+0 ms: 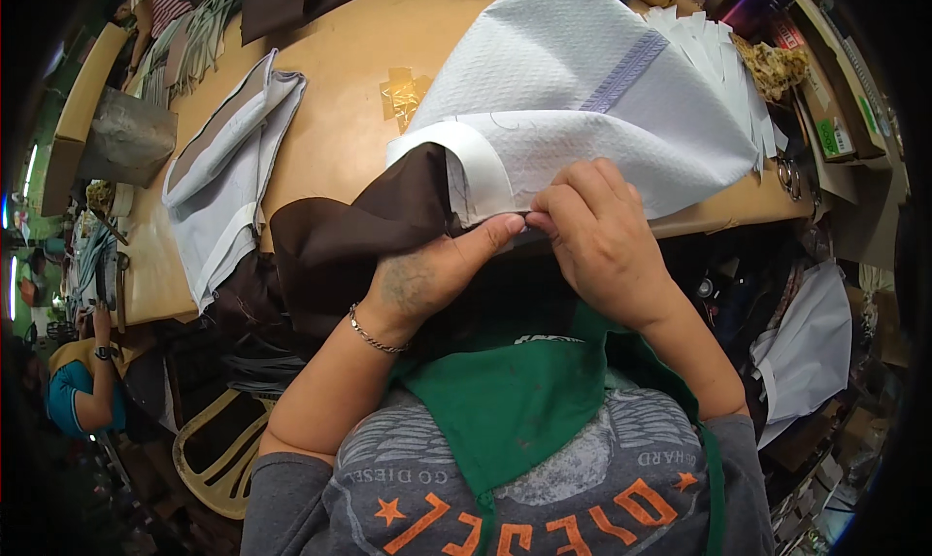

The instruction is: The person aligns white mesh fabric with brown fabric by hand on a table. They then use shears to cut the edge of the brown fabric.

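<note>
Fingers (571, 195) of the right hand (607, 250) pinched a dark edge (525, 213) by the smooth white curved band (485, 163); the left hand's (417, 276) thumb clamped satiny dark-brown cloth (359, 221), other fingers hidden from me, apparently steadying it. Textured white fabric (563, 56) lay across the tan tabletop (340, 119), which presumably took its weight.

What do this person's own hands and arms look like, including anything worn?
Both hands are gloveless. The left hand has a dark, tattoo-like marking; a metal chain bracelet circles that wrist. The right hand shows no jewellery. Short grey sleeves cover the upper arms.
</note>
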Tool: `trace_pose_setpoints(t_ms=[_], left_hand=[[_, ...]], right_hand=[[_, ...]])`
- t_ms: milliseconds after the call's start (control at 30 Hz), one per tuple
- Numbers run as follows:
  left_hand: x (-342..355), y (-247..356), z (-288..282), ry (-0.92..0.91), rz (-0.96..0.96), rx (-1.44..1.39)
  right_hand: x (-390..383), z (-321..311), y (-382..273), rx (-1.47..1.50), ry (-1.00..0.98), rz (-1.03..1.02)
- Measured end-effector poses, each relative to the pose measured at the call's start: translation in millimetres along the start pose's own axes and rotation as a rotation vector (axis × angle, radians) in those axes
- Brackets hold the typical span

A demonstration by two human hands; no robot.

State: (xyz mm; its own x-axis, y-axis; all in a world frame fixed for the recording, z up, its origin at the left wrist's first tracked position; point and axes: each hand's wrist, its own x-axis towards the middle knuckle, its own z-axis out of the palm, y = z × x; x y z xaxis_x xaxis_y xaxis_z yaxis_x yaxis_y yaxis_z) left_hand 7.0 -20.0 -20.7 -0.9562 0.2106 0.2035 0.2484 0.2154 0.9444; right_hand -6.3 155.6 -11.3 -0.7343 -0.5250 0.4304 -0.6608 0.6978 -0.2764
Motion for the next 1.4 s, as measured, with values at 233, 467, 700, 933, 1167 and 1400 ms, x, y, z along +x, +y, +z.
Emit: trace_pose_setpoints(t_ms=[233, 467, 700, 933, 1167, 1400], left_hand=[[-2, -5, 3, 0.021, 0.174, 0.265], [-7, -9, 8, 0.024, 0.076, 0.225], [-2, -1, 9, 0.035, 0.068, 0.156], [2, 3, -7, -0.121, -0.029, -0.083], [4, -2, -8, -0.120, -0.083, -0.115], [8, 0, 2, -0.095, -0.167, -0.272]], right_hand=[[-4, 2, 0, -0.035, 0.035, -0.020], [-11, 5, 6, -0.175, 0.064, -0.078], [-13, 5, 10, -0.104, 0.074, -0.069], [-12, 3, 13, -0.055, 0.055, -0.055], [-8, 4, 12, -0.065, 0.070, -0.067], [-5, -2, 17, -0.076, 0.042, -0.074]])
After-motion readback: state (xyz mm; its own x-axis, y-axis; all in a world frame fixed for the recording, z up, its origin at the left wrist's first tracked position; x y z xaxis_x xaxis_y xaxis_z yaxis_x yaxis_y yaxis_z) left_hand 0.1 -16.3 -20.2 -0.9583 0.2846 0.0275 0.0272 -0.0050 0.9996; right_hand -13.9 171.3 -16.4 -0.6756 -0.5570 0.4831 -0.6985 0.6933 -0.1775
